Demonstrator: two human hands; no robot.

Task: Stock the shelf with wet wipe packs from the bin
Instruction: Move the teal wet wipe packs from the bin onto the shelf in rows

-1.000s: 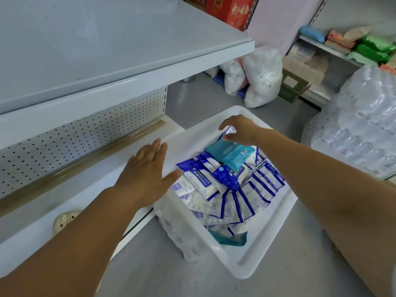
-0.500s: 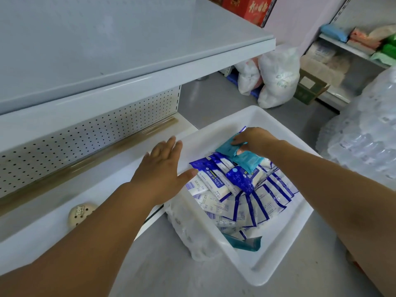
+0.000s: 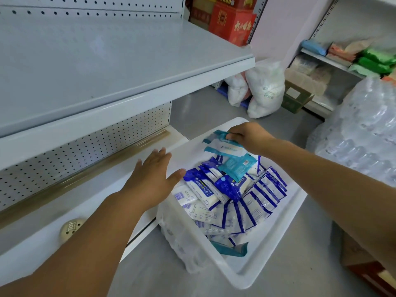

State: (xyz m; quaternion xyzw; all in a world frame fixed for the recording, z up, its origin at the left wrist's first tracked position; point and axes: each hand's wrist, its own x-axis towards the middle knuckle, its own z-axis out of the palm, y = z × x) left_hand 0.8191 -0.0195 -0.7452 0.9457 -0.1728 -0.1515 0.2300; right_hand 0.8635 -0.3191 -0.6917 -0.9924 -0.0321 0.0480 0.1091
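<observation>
Head view, and the right hand is over the far end of the white bin, its fingers curled and pinching the top edge of a teal-and-white wipe pack. It may be holding two, and I can't separate them. These look like soft foil pouches: light, floppy and probably slick. A pinch on the sealed end seam works, but a flat grip across the body would hold surer. Below it, the heap of blue-and-white packs is fanned out loosely in the bin, with another teal pack on top, so lifting one could drag its neighbours.

The left hand holds nothing. Its fingers are straight and close together, the thumb is out, and it hangs over the bin's shelf-side rim. I can't tell whether it touches.

The lower shelf sits just left of the bin, under the upper shelf, whose front lip overhangs the way in. A small round toy lies on the lower shelf. A bundle of water bottles crowds the right side, and white sacks sit on the floor well behind.
</observation>
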